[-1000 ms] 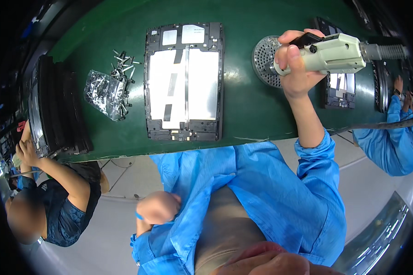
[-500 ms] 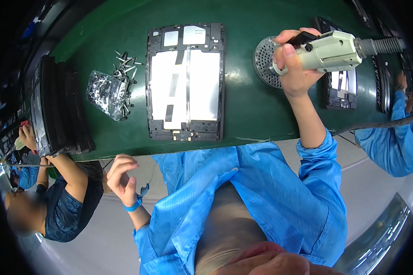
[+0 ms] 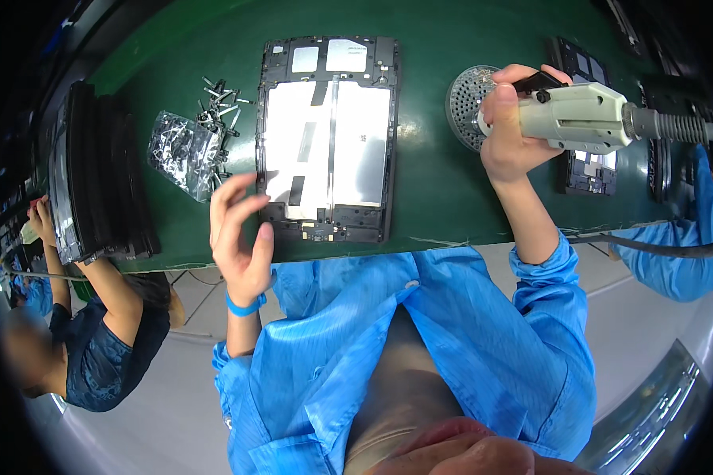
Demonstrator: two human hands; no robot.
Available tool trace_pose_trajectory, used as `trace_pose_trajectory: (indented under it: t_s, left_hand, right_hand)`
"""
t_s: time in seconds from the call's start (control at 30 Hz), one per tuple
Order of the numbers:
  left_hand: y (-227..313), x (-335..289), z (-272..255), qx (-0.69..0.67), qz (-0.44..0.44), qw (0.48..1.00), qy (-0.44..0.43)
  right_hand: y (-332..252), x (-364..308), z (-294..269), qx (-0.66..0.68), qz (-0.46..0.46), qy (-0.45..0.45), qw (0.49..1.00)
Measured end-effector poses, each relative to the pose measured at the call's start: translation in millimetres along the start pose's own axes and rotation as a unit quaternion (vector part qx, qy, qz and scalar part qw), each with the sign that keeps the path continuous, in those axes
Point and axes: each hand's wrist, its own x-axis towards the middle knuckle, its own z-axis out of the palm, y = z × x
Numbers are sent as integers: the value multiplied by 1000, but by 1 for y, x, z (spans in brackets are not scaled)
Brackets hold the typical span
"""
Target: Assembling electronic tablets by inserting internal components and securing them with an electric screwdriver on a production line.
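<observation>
My right hand [image 3: 515, 131] is wrapped round a pale electric screwdriver [image 3: 574, 117] with a black lever and a ribbed cord sleeve. Its tip end is over a round perforated metal plate [image 3: 469, 101], partly covered by the tool and my fingers. In front of me lies an opened tablet-like device [image 3: 364, 150], black-framed with large silver panels. My left hand [image 3: 242, 241] is open at the near left edge of this device, fingers apart and curved, holding nothing. Whether its fingertips touch the frame, I cannot tell. A blue band [image 3: 245, 305] circles my left wrist.
Left of the device, a clear bag [image 3: 184, 154] of small black-and-silver parts lies beside several loose ones [image 3: 222, 107]. A row of black panels [image 3: 103, 174] stands further left. More opened devices [image 3: 590, 170] lie at the right. Other people work at both sides.
My left hand has risen from below the table edge to the device's near left corner. My right hand and the screwdriver have shifted slightly down and right in the picture.
</observation>
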Motion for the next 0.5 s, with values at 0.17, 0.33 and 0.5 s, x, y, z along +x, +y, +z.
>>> trace_pose_trajectory:
  t_s: [0.17,0.33,0.5]
  left_hand:
    - [-22,20,12,-76,-17,997,-6]
    - [-34,25,21,-149,-54,987,-31]
    - [-32,25,23,-184,-56,981,-30]
  right_hand:
    - [3,10,-6,121,-8,-178,977]
    - [9,7,-9,89,-32,-181,979]
    - [4,1,-10,25,-21,-113,993]
